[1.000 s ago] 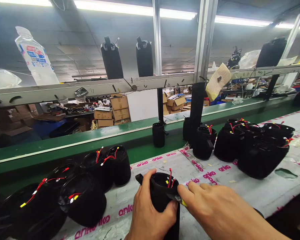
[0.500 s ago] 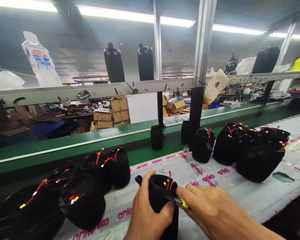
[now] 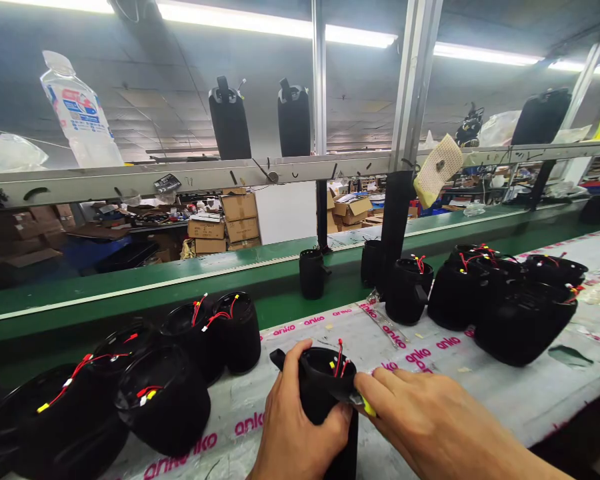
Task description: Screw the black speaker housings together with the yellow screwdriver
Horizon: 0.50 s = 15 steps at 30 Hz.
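Note:
My left hand [image 3: 305,427] is wrapped round a black fabric-covered speaker housing [image 3: 317,400], thumb on the near side and fingers on the far left. The housing stands upright with its open top facing up. Red wires [image 3: 339,363] with small connectors stick out of it, and a black strap tab [image 3: 277,359] juts from its left. In my right hand [image 3: 420,413], closed at the housing's right rim, is a small yellow-handled tool [image 3: 367,405]. A grey end of it shows against the rim; my fingers hide most of the tool, so its exact kind is unclear.
Several similar housings [image 3: 165,407] with red wires stand at left, and more [image 3: 523,323] at right, on printed white sheeting [image 3: 290,330]. Behind runs a green conveyor belt [image 3: 275,310]. A metal shelf rail [image 3: 205,172] above carries a bottle [image 3: 80,117] and black speakers [image 3: 230,123].
Both hands keep their hold at the housing with hardly any movement. The view has tilted slightly, so the shelf and background things sit a little differently.

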Motion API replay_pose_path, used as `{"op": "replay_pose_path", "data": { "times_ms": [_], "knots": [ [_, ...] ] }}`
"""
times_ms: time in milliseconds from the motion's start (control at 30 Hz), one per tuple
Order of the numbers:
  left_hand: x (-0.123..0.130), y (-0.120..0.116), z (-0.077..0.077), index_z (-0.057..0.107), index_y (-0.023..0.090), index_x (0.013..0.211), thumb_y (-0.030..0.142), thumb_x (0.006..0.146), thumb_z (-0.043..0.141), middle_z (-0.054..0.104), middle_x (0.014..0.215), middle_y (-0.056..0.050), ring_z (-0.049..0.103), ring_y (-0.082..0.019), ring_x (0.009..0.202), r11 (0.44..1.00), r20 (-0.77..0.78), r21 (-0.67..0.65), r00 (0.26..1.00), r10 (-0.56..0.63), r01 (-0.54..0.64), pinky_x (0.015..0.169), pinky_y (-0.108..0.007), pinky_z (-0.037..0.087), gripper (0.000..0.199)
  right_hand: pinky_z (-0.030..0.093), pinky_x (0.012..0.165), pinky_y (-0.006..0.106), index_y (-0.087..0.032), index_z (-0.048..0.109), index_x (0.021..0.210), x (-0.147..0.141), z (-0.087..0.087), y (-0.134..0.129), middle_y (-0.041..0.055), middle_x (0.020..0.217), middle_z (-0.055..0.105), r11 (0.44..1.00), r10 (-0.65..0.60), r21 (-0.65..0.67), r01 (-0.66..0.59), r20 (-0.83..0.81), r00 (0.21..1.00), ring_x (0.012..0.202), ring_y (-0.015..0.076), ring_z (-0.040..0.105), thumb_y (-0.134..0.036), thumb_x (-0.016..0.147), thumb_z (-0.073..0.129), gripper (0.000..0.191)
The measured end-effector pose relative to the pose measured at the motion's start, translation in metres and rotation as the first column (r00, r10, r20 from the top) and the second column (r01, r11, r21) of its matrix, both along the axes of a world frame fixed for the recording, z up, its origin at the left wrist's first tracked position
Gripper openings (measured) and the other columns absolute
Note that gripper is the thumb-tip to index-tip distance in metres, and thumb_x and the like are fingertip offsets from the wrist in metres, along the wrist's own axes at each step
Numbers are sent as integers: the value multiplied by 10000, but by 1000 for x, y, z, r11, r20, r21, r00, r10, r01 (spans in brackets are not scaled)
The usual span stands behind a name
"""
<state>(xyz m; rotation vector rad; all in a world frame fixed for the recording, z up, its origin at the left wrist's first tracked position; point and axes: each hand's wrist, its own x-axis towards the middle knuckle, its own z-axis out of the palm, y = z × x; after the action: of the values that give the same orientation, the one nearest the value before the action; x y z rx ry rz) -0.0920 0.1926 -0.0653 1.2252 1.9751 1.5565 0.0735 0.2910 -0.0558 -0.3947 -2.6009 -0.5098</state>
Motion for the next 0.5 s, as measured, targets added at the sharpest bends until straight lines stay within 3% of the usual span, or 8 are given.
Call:
{"op": "replay_pose_path", "data": {
  "times_ms": [100, 500],
  "knots": [
    [1, 0, 0, 539, 204, 1313, 285, 636, 640, 703, 1204, -98, 630, -327, 1158, 1000, -3, 3, 1000, 24, -24, 1055, -523, 419, 689, 305, 447, 348, -267, 429, 967, 0, 3, -3, -55, 717, 571, 996, 61, -65, -65, -60, 996, 517, 178, 579, -52, 706, 543, 356],
    [0, 1, -8, 519, 235, 1315, 285, 650, 643, 705, 1216, -76, 645, -307, 1150, 999, -69, 10, 996, 48, -47, 1026, -494, 452, 679, 371, 455, 328, -259, 492, 947, -4, 20, -13, -46, 703, 593, 1000, 7, 22, -5, -65, 998, 520, 177, 592, -22, 598, 487, 422]
  ]
}}
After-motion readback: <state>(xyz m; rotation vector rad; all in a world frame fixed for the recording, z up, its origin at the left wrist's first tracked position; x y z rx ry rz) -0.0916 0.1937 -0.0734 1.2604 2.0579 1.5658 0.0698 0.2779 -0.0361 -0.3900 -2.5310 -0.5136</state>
